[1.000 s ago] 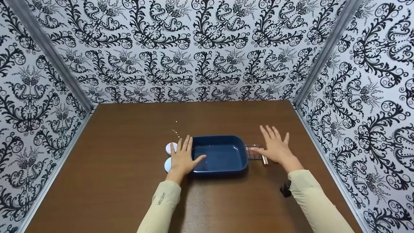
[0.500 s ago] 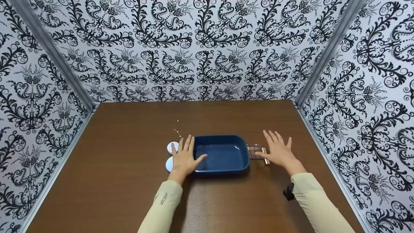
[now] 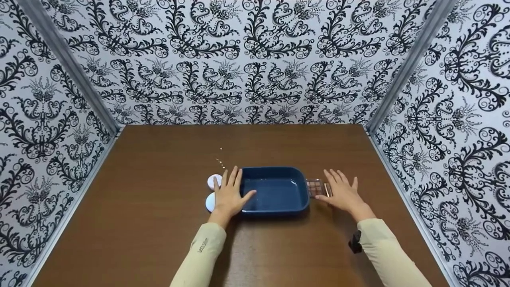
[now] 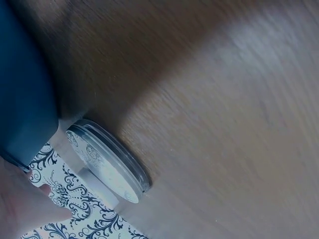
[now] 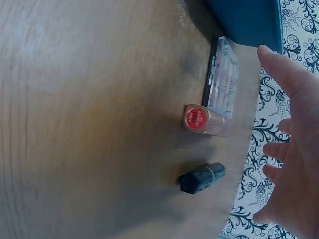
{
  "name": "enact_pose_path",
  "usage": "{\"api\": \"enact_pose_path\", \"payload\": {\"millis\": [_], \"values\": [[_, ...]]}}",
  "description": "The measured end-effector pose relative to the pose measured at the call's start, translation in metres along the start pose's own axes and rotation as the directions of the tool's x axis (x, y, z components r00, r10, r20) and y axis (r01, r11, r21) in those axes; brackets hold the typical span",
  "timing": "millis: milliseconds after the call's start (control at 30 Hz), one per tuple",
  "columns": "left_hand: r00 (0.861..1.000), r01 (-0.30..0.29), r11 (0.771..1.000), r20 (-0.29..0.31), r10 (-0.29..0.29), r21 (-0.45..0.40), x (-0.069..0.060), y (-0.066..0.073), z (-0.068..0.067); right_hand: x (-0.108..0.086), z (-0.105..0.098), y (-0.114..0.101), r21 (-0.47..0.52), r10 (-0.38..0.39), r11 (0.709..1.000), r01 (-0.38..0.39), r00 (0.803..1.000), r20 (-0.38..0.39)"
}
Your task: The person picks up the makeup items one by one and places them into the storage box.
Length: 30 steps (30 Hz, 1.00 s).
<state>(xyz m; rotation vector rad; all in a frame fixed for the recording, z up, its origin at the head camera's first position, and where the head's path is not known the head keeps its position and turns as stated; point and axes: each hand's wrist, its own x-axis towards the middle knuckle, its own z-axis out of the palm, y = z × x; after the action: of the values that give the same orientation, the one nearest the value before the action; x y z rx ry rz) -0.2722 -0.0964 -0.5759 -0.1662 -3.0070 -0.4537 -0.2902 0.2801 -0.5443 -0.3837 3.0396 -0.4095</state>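
Note:
My left hand [image 3: 230, 197], fingers spread straight, is at the left rim of a blue rectangular dish [image 3: 275, 195]; whether it touches is unclear. Two round white-lidded cases, one farther back [image 3: 214, 181] and one nearer [image 3: 210, 202], lie left of the dish, partly behind that hand. The nearer-looking case [image 4: 107, 159] has a clear base. My right hand [image 3: 342, 193], fingers extended, hovers at the right end of a makeup palette [image 3: 314, 187]. Beside the palette is a tube with a red round label [image 5: 195, 118]. A dark capped tube [image 5: 203, 178] lies below that hand, hidden in the head view.
A few small pale bits [image 3: 220, 162] lie on the brown table [image 3: 171, 159] behind the cases. Patterned panels [image 3: 255, 63] enclose the back and sides. A black device [image 3: 354, 241] sits at my right wrist.
My right hand has come down and nearer toward the palette and tube. The left hand stays at the dish rim. The view has shifted slightly.

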Motion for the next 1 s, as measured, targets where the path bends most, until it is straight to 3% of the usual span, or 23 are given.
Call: {"api": "enact_pose_path", "payload": {"millis": [600, 1000], "values": [[1.0, -0.004, 1.0, -0.011, 0.004, 0.023, -0.001, 0.0, 0.0, 0.0, 0.023, 0.002, 0.015, -0.005, 1.0, 0.005, 1.0, 0.03], [1.0, -0.019, 1.0, -0.013, 0.019, 0.015, -0.001, 0.0, -0.001, 0.003, 0.026, -0.001, 0.01, -0.01, 1.0, 0.009, 0.999, 0.049]]}}
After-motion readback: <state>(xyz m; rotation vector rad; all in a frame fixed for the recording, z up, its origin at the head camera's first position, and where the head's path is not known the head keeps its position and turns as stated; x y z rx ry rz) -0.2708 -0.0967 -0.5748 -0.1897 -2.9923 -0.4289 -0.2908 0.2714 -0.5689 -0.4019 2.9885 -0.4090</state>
